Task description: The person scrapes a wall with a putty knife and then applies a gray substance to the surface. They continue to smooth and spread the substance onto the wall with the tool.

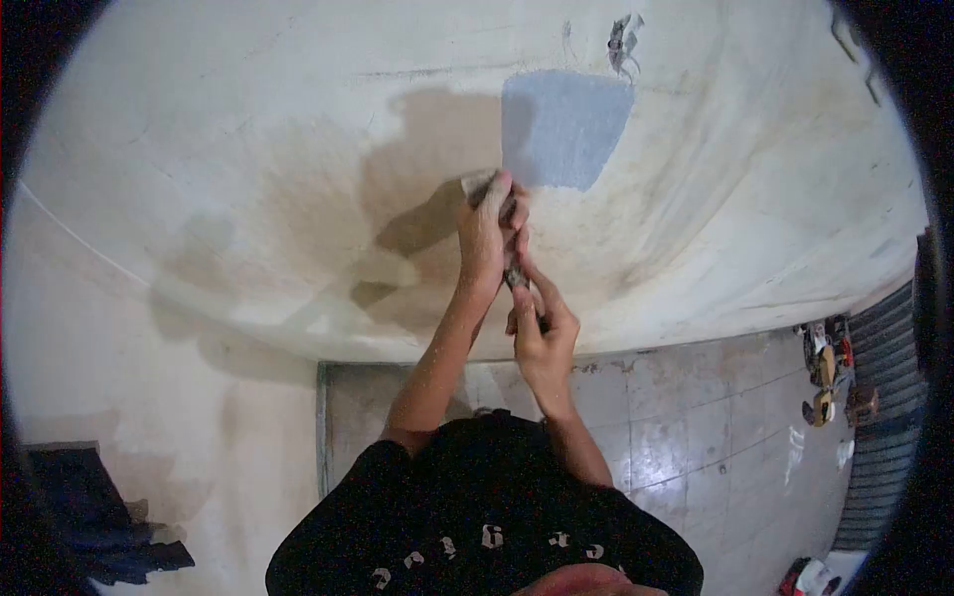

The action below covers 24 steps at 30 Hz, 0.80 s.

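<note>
In the head view, my left hand [485,238] is closed around a hand tool [478,185] with a pale flat end and a darker handle. Its flat end points up and left, close against the off-white wall [328,119]. Just below, my right hand [544,333] grips the lower end of the handle. My fingers cover much of the tool, so I cannot tell its exact kind. A blue-grey patch [568,124] on the wall lies immediately above and to the right of my left hand. Pale specks dot my left forearm.
Over the patch, the wall has a dark damaged spot [622,42]. Below it lies a tiled floor [686,427]. Several small items [825,372] sit by a corrugated shutter [884,368] at right. Dark cloth [89,512] shows at lower left.
</note>
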Available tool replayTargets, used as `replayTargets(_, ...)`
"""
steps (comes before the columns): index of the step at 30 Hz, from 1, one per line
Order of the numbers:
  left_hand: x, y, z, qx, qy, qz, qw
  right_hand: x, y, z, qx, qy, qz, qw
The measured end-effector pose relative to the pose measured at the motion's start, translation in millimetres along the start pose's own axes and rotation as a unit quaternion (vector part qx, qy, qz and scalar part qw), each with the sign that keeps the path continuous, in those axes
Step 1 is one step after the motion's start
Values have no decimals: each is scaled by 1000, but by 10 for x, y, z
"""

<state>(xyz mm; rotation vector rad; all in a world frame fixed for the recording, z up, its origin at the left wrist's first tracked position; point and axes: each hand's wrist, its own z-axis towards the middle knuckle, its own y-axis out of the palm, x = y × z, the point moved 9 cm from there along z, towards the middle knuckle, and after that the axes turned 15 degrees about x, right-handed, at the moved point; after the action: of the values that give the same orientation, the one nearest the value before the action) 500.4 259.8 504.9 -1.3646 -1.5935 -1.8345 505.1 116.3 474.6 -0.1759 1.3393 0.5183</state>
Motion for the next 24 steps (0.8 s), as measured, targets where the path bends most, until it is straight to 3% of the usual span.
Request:
replayTargets(9,-52,-25,-13,6,-15,11,1000,-32,8,0,-7,8,-2,1000)
replayTargets(13,126,72,-16,2,27,11,1000,-152,27,48,-5,-1,-2,1000)
replayTargets(16,-23,-24,-56,17,-23,33,999,-59,-13,-83,-5,6,-34,999)
replayTargets(19,353,213,-9,-29,42,-8,999,-321,139,145,-11,-34,-2,999)
replayTargets(24,585,392,-42,-28,50,1,998,-571,156,202,6,-74,5,997)
